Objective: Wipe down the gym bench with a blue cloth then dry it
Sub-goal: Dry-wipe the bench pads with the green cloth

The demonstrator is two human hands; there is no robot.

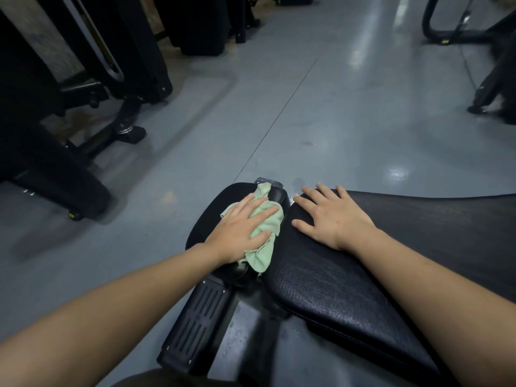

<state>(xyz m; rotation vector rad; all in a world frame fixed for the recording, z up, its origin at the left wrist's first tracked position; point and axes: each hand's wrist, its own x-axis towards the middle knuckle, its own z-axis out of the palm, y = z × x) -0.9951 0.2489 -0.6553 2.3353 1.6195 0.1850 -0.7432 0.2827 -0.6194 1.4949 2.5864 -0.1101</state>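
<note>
The black padded gym bench fills the lower right, with a small seat pad point(215, 208) on the left and a long back pad point(349, 275) on the right. A crumpled pale green cloth point(265, 250) lies on the seat pad. My left hand point(240, 230) presses flat on the cloth with straight, spread fingers. My right hand point(329, 216) rests flat on the near end of the back pad, fingers spread, holding nothing. No blue cloth is in view.
The bench's black metal frame point(195, 325) with a slotted plate sits below the pads. Black gym machines point(69, 93) stand on the left, and more equipment point(485, 79) at the upper right. Glossy grey floor point(335, 121) stretches ahead.
</note>
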